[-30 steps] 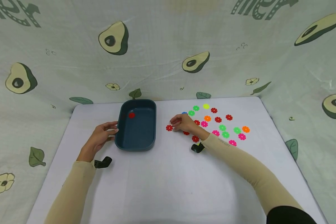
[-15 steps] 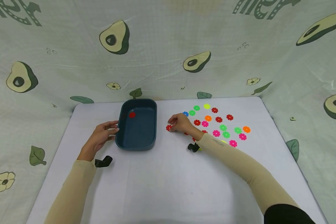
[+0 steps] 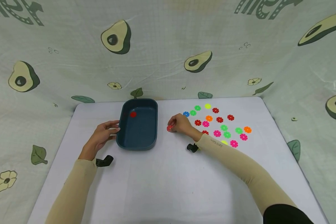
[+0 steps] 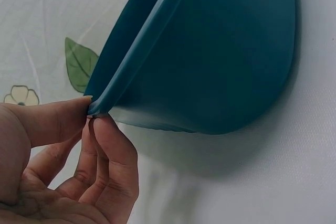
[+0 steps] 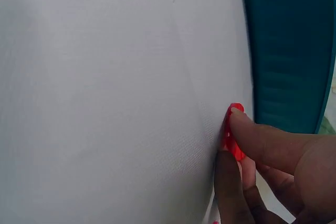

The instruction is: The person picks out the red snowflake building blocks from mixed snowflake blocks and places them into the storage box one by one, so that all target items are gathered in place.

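Observation:
A dark blue-green rectangular tub stands on the left half of the table, with one red disc lying inside it. My left hand pinches the tub's left rim between thumb and fingers, as the left wrist view shows closely. To the right of the tub, my right hand pinches a red flower-shaped disc between thumb and fingertips. In the right wrist view that disc is tilted up on its edge, close to the white tabletop. The fingers cover part of it.
Several flower-shaped discs in red, green, pink, orange, yellow and blue lie scattered at the right, such as a pink disc and a blue disc. My right forearm passes over some. A printed cloth hangs behind the table.
My right hand has moved slightly left onto the red disc and now pinches it, tilting it up. My left hand stays on the tub's rim.

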Tool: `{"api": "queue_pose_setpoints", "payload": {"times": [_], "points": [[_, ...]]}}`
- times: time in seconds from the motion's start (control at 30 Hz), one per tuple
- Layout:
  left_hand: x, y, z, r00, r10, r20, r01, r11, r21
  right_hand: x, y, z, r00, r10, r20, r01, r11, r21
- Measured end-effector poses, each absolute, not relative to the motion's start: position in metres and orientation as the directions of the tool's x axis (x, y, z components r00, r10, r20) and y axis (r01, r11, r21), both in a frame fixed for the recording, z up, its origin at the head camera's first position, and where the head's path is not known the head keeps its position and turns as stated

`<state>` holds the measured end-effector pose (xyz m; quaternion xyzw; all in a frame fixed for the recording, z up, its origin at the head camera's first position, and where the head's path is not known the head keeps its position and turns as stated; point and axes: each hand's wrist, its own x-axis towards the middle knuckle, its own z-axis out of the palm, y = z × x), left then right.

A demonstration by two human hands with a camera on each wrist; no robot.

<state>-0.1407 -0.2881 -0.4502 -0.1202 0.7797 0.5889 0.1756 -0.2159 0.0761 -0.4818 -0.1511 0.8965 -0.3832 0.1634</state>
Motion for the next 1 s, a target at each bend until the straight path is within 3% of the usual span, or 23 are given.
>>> {"api": "queue_pose_setpoints", "payload": {"times": [1.0], "points": [[-0.142, -0.289, -0.453, -0.907, 0.035, -0.419, -0.391, 0.296, 0.871, -0.19, 0.108, -0.462, -0.874, -0.44, -0.205, -0.093, 0.567, -0.818]]}}
